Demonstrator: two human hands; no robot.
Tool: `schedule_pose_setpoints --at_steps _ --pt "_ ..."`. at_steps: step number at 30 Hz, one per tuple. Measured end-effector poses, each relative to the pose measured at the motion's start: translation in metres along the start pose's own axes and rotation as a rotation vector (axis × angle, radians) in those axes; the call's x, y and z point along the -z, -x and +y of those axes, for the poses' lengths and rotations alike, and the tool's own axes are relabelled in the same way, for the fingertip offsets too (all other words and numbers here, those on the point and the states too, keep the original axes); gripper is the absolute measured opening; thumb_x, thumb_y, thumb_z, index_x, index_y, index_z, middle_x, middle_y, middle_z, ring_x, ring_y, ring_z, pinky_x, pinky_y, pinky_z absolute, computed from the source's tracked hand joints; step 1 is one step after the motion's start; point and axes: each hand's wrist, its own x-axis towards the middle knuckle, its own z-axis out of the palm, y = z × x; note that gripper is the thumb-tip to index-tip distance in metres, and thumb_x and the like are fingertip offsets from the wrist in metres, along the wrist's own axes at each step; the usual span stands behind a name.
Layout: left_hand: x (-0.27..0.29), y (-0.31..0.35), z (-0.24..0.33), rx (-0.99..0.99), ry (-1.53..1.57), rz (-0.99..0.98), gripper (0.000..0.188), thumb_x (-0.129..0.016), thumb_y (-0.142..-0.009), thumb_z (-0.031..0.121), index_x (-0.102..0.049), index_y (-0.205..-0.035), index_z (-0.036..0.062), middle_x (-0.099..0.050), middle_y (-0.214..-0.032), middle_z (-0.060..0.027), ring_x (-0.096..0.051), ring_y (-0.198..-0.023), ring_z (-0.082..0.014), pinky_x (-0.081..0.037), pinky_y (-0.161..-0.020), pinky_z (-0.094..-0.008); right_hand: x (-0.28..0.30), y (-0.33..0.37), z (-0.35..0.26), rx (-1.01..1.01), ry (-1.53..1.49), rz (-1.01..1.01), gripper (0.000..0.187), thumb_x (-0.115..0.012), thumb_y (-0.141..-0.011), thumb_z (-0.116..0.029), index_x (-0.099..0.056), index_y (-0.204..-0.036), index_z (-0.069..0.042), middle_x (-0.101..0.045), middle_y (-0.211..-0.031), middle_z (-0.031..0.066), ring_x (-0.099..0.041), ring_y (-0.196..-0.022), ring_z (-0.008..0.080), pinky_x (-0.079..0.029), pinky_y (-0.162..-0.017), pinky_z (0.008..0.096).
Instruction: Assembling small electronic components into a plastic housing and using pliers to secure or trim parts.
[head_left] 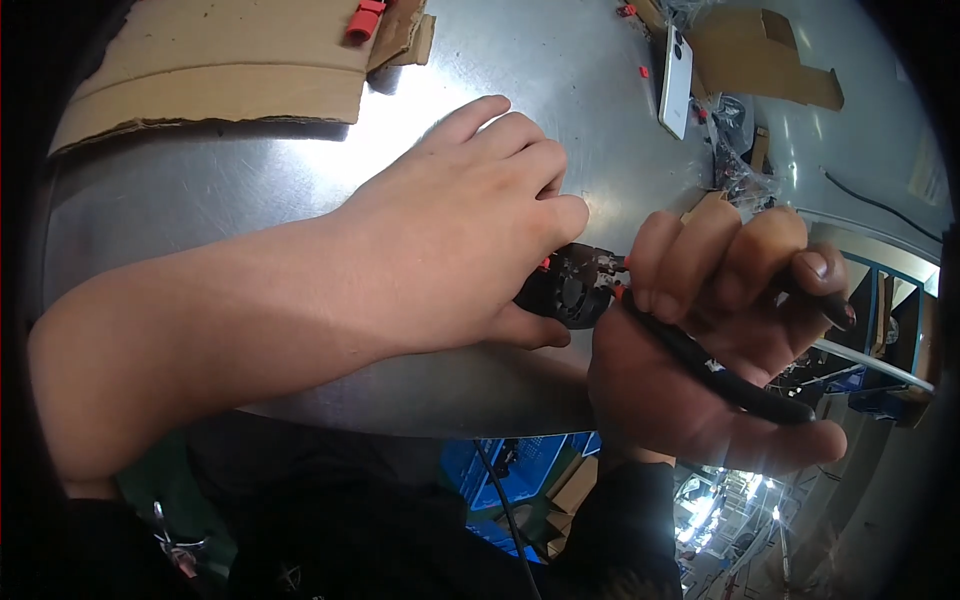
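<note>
My left hand (470, 195) reaches in from the left, back upward, with its fingers and thumb closed round a small black round part (568, 292) that has a ribbed or slotted face. Most of that part lies hidden under the fingers; a speck of red shows beside it. My right hand (700, 370), palm turned up, grips a pair of pliers by its black handles (725, 382). The metal jaws of the pliers (605, 262) meet the black part's edge; whether they bite on it I cannot tell. Both hands are above a shiny metal table (300, 185).
Cardboard (215, 95) lies at the far left, with a red plastic piece (364, 22) on it. A white phone (677, 85), clear plastic bags (740, 175) and a torn cardboard box (765, 55) are at the far right. Below the table's near edge stands a blue crate (530, 475).
</note>
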Motion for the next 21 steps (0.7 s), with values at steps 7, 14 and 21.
schedule_pose_setpoints --at_steps 7,14,21 --pt "-0.002 0.000 0.003 0.009 -0.043 -0.021 0.053 -0.087 -0.074 0.040 -0.063 -0.098 0.0007 -0.058 -0.113 -0.0174 -0.052 -0.120 -0.0369 -0.033 -0.118 -0.0543 -0.002 0.004 0.001 -0.002 0.010 0.013 0.087 -0.063 -0.084 -0.079 -0.054 -0.131 -0.007 -0.046 -0.094 0.0057 -0.043 -0.069 0.0153 -0.034 -0.059 0.0311" --pt "0.000 -0.001 0.003 0.026 -0.047 -0.037 0.053 -0.086 -0.076 0.041 -0.064 -0.102 0.0006 -0.059 -0.114 -0.0171 -0.053 -0.122 -0.0357 -0.032 -0.119 -0.0548 -0.029 0.006 -0.007 -0.066 0.068 0.093 0.088 -0.068 -0.084 -0.076 -0.048 -0.134 -0.007 -0.047 -0.097 0.0091 -0.044 -0.071 0.0172 -0.036 -0.061 0.0320" --pt "-0.003 0.000 0.004 0.051 -0.092 -0.067 0.052 -0.085 -0.077 0.040 -0.064 -0.107 0.0024 -0.060 -0.118 -0.0149 -0.052 -0.127 -0.0334 -0.029 -0.121 -0.0539 -0.011 0.006 0.004 -0.117 -0.023 0.086 0.074 -0.073 -0.079 -0.077 -0.047 -0.107 -0.013 -0.046 -0.080 0.0037 -0.042 -0.059 0.0146 -0.036 -0.055 0.0302"
